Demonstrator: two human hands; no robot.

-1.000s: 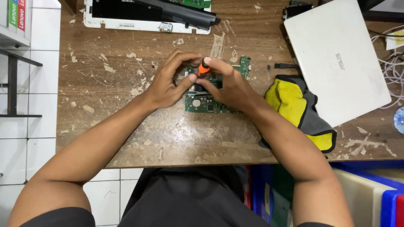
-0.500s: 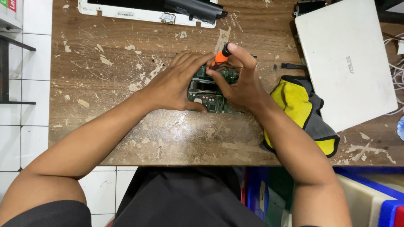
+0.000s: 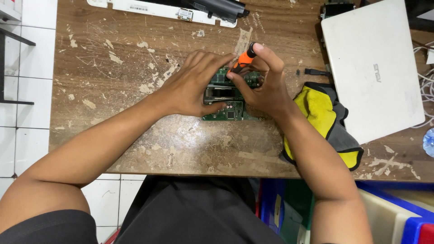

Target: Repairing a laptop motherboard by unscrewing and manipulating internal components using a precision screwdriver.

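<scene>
A green circuit board [image 3: 227, 105] lies on the worn wooden table [image 3: 135, 68], mostly covered by my hands. My right hand [image 3: 264, 86] grips an orange-handled screwdriver [image 3: 244, 58], held upright with its tip down on the board's far part. My left hand [image 3: 194, 86] rests on the board's left side, fingers spread, fingertips touching the screwdriver's shaft near the tip. The tip itself is hidden between my fingers.
A white closed laptop [image 3: 373, 68] lies at the right. A yellow and grey cloth [image 3: 327, 122] sits beside my right forearm. A white laptop part with a black battery [image 3: 181, 9] lies at the far edge. Blue bins [image 3: 407, 212] stand below the table edge.
The view has shifted slightly. Both hands stay on the board; the screwdriver has moved a little toward the board's far right, and my right hand has turned around it.
</scene>
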